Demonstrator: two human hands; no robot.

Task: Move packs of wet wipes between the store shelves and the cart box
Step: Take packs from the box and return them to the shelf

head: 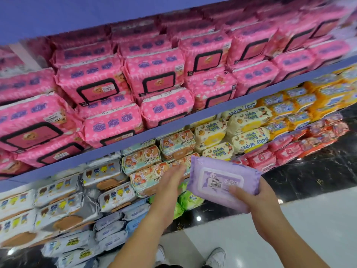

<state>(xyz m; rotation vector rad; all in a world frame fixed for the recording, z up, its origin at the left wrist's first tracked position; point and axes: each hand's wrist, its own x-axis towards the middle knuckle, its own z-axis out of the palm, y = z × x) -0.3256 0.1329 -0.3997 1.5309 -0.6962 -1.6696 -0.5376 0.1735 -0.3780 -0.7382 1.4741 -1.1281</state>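
My right hand (257, 200) grips a purple pack of wet wipes (220, 178) with a white lid and a price sticker, held in front of the lower shelf. Just left of the pack, my left hand (172, 182) is stretched out flat with straight fingers toward the bear-print packs (146, 171) and holds nothing. Whether its fingertips touch the purple pack is unclear. No cart box is in view.
A blue shelf board (173, 128) carries pink packs (108, 84) above. Below it are silver packs (63, 202), cream Baby Wipes packs (249, 132), orange packs (301, 105), red packs (280, 153) and green packs (189, 198). White and black floor lies beneath, with my shoes (216, 256).
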